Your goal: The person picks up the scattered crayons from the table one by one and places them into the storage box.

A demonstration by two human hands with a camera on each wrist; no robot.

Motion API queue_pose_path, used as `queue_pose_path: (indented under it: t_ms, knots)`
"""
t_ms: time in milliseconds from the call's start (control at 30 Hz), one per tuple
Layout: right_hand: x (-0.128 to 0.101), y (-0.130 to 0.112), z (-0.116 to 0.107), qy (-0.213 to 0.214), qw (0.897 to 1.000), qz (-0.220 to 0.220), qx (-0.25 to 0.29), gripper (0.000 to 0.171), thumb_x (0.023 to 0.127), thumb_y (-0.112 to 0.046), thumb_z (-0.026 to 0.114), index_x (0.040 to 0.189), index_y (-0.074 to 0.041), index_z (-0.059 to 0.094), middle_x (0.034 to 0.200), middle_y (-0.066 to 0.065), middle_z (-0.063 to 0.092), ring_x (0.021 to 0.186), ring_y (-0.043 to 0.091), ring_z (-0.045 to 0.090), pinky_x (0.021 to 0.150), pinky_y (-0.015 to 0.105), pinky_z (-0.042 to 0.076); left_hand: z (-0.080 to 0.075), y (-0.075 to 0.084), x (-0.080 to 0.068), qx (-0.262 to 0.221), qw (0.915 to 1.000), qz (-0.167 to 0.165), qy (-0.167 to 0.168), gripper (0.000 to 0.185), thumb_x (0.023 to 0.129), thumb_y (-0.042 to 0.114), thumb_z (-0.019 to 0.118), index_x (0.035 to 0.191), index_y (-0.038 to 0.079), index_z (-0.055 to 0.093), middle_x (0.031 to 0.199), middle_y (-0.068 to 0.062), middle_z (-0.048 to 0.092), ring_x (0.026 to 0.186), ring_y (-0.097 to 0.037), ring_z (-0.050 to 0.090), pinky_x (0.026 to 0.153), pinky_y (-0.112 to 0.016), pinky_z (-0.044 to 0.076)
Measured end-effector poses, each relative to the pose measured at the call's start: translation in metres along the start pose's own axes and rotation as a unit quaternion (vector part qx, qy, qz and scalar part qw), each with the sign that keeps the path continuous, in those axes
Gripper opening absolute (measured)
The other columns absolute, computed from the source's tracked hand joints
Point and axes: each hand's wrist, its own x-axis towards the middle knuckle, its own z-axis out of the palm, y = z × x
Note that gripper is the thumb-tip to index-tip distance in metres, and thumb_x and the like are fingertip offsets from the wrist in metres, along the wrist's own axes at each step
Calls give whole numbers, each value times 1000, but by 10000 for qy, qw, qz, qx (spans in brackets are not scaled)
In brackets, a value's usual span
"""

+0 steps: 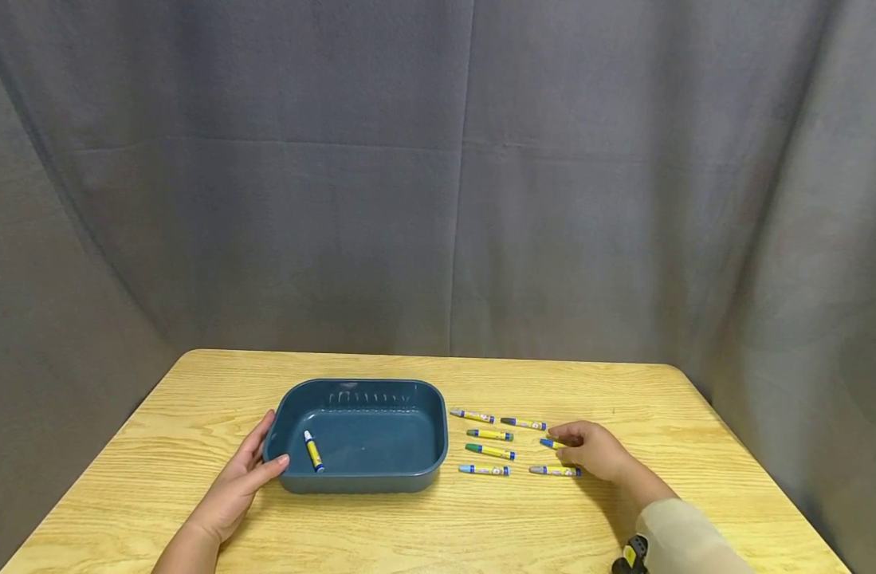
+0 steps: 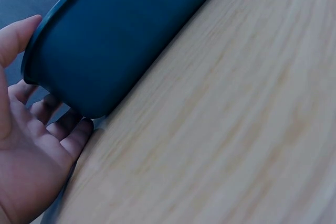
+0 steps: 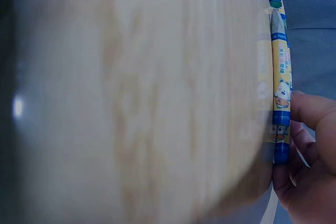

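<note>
"Head view?"
"The left hand (image 1: 244, 478) grasped a blue tray (image 1: 359, 484) holding one pale-tipped crayon (image 1: 313, 451); on the counter (image 1: 215, 379), the right hand (image 1: 594, 454) flanked a blue crayon (image 1: 548, 443) beside other crayons (image 1: 490, 452)."
"Left wrist?"
"Fingers clasped the tray's end, seemingly enough to steady it."
"Right wrist?"
"Fingers curved close by the crayons; whether they pinched one, I couldn't tell. A light mid-barrel grip looked best."

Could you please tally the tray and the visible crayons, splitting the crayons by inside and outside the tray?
Dark blue tray: 1
Crayon inside: 1
Crayons outside: 7 clearly visible
Total: 9, though the right hand may hide more.
</note>
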Motion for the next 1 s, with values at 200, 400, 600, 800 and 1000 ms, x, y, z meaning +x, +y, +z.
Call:
queue_pose_path:
  t_ms: [200,400,600,800,1000]
  knots:
    - [4,-1,2,-68,10000,-48,-37,32,90,-4,65,121,1,66,98,7,62,84,18,47,69,30,41,0,0,0,-18,10000,47,-9,81,97,14,56,159,13,4,166,-13,-1,150,-40,2,90,0,30]
    - [7,-1,4,-98,9997,-106,-206,29,91,-1,62,119,0,68,88,4,57,77,17,44,64,29,37,0,0,0,-46,10000,87,-3,81,97,14,56,159,12,4,166,-13,-1,150,-40,2,91,0,30]
    - [8,-3,3,-160,9993,-104,-312,28,93,-4,61,120,-1,67,98,4,63,81,16,49,69,30,42,0,0,-1,-26,10000,71,15,81,97,14,56,159,12,5,166,-14,0,150,-41,2,90,0,30]
    - [8,-11,-4,31,9999,-119,-25,30,94,-9,62,123,-2,66,108,12,63,88,17,53,71,29,46,0,0,-1,28,10000,9,33,81,97,15,57,159,13,5,166,-12,0,151,-40,2,89,1,29]
    - [14,-27,-8,78,9973,-53,731,35,99,-14,57,132,-1,58,114,20,62,95,23,56,75,30,48,1,0,0,-18,10000,57,26,81,97,15,57,159,12,5,166,-14,1,150,-40,4,89,0,30]
